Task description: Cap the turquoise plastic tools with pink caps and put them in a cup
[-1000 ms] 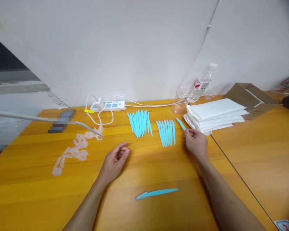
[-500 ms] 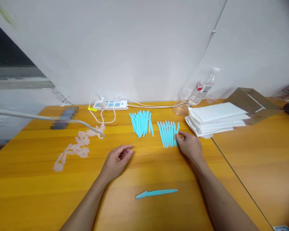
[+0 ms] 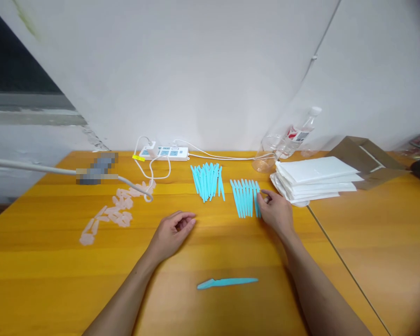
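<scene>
My right hand [image 3: 275, 210] is at the right end of a row of blue plastic sticks [image 3: 245, 198], its fingertips on the last stick. That stick lies nearly parallel to the others. My left hand [image 3: 173, 233] rests on the wooden table with curled fingers, thumb and forefinger close together, and nothing visible in it. A looser pile of blue sticks [image 3: 206, 182] lies left of the row. One single blue stick [image 3: 227, 283] lies crosswise near the front, between my forearms.
Translucent pinkish pieces [image 3: 115, 214] are scattered at the left, by a blurred phone-like object [image 3: 98, 169] and a cable. Behind are a power strip [image 3: 164, 153], a clear cup [image 3: 264, 161] and a bottle [image 3: 299, 133]. White packets [image 3: 318, 175] and a cardboard box [image 3: 367, 161] are at the right.
The last stick in the row has turned from slanted to nearly parallel with its neighbours, with my right hand still at it. My left hand has stayed in place; the view has shifted slightly.
</scene>
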Demonstrator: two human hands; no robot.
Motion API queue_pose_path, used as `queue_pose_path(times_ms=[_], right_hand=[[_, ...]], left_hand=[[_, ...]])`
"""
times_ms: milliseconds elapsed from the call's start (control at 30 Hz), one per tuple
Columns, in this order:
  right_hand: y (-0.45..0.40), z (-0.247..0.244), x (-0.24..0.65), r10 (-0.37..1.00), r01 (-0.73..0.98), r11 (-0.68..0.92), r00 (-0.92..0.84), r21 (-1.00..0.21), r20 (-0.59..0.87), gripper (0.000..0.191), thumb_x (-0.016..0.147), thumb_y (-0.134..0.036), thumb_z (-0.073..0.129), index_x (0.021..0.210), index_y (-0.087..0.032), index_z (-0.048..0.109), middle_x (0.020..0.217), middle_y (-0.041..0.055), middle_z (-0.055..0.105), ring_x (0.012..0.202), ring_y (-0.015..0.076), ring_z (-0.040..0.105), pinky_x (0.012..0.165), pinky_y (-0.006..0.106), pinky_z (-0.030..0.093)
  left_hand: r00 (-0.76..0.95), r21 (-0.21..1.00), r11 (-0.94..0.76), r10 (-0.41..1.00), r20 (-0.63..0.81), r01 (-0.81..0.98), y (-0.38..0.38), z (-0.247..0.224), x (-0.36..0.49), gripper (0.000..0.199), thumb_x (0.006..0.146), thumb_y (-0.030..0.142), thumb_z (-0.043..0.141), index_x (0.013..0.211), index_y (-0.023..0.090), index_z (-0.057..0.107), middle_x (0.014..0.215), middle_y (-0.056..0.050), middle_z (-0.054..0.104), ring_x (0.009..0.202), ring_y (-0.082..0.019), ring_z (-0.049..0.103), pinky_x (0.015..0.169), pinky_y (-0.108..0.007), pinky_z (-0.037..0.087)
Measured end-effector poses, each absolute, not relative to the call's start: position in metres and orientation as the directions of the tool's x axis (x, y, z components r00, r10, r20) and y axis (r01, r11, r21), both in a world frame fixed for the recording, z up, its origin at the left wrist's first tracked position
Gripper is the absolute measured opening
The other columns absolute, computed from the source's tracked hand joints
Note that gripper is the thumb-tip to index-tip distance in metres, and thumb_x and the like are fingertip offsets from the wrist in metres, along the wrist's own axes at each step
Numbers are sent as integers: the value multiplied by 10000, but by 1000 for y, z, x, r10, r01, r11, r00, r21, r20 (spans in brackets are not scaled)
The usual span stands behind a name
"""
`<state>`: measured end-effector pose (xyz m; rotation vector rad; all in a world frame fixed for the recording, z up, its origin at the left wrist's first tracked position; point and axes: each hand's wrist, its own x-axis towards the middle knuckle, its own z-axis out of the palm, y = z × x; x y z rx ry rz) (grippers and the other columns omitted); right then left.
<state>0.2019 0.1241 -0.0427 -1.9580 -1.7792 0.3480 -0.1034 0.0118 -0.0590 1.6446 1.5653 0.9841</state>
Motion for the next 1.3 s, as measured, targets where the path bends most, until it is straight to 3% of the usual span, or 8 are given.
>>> queue_pose_path(times_ms=[167, 333, 633, 800, 900, 1000, 1167, 1300], right_hand=[[150, -32, 131, 985, 877, 148, -86, -458, 153, 420, 893, -505, 513, 988, -180, 762, 937, 127, 754, 892, 264, 679, 785, 319, 448], [180, -40, 84, 997, 917, 77, -75, -391, 19, 297, 839, -374, 587, 854, -132, 758, 911, 201, 745, 888, 294, 685, 738, 316, 441], [172, -14, 104, 994, 846, 35, 24, -532, 103, 188, 767, -336, 568, 783, -191, 686, 779, 67, 722, 739, 210, 647, 635, 270, 401], [124, -9, 138, 981, 651, 189, -104, -735, 161, 105, 717, -261, 584, 797, -200, 612, 664, -23, 624, 593, 131, 545, 587, 236, 384], [89, -19, 149, 951, 609, 293, -263, -737, 162, 86, 760, -225, 557, 820, -207, 616, 677, -24, 605, 594, 128, 519, 590, 240, 389], [62, -28, 152, 884, 581, 430, -426, -691, 192, 89, 840, -250, 561, 865, -207, 634, 795, 15, 639, 700, 152, 555, 655, 265, 412], [54, -40, 152, 820, 500, 512, -528, -699, 223, 141, 933, -306, 541, 922, -211, 645, 896, 54, 642, 820, 178, 593, 735, 290, 447], [57, -48, 153, 774, 453, 566, -579, -689, 255, 138, 944, -299, 547, 948, -206, 649, 886, 54, 634, 864, 187, 595, 766, 299, 454]], left_hand=[[-12, 874, -66, 997, 82, 481, 12, -59, -105, 279, 900, 403, 594, 1029, 182, 705, 845, -28, 680, 751, -134, 602, 703, -248, 481], [-12, 883, -66, 997, 80, 465, 10, -59, -105, 283, 900, 397, 591, 1034, 176, 707, 883, -43, 696, 775, -139, 623, 717, -254, 493], [-25, 814, -45, 997, 74, 579, -9, -27, -144, 302, 914, 417, 557, 1057, 198, 708, 954, -53, 723, 840, -164, 657, 764, -267, 520], [-221, 430, 103, 947, 234, 897, -40, -20, -234, 297, 911, 408, 526, 1046, 231, 722, 1069, -57, 701, 869, -200, 671, 761, -293, 511], [-182, 129, 157, 961, 207, 979, -52, -30, -262, 319, 924, 352, 466, 1089, 278, 728, 1155, -47, 672, 808, -199, 679, 680, -293, 509], [-123, -3, 126, 971, 204, 992, -57, -39, -264, 335, 938, 375, 443, 1089, 287, 729, 1158, -52, 666, 874, -224, 680, 701, -306, 524], [-16, 108, -8, 974, 227, 994, -62, -41, -246, 278, 925, 433, 499, 958, 239, 696, 1057, -71, 694, 981, -243, 653, 904, -359, 497], [-31, 354, -13, 993, 117, 935, -58, -40, -211, 250, 938, 423, 506, 1046, 228, 618, 950, -41, 704, 841, -193, 670, 779, -299, 518]])
